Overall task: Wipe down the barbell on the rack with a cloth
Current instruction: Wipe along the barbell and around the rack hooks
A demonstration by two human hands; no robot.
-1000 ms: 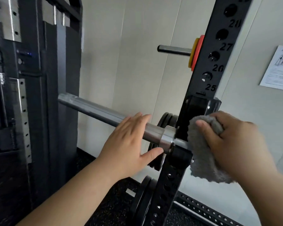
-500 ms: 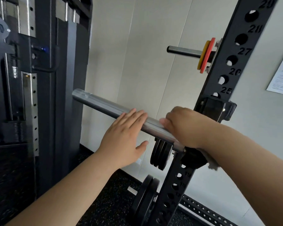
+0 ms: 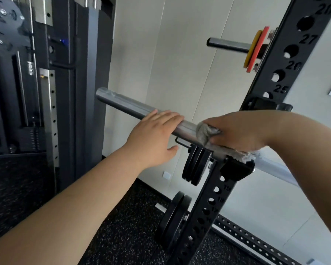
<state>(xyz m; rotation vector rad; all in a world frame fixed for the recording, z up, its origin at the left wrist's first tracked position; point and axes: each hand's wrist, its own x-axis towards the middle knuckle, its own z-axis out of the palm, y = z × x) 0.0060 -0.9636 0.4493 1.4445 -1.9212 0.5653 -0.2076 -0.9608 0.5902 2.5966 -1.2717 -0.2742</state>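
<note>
Grey cloth (image 3: 205,133), a second ago right of the rack upright (image 3: 208,207), now wraps the barbell (image 3: 126,108) at frame centre, with the right hand (image 3: 237,131) gripping round both. The left hand (image 3: 155,136) stays flat on the bar beside it, fingers straight. Wiping likely heads for the free end.

1. The black rack (image 3: 191,226) upright runs from upper right to bottom centre, its holes numbered.
2. The barbell (image 3: 126,105) lies in a black hook (image 3: 235,169) on it, centre right.
3. Black plates (image 3: 195,165) hang off it at centre and below; yellow and red discs (image 3: 254,50) sit on the upper-right peg (image 3: 227,45).
4. Its holed rail (image 3: 246,240) lies on the speckled floor (image 3: 126,226).
</note>
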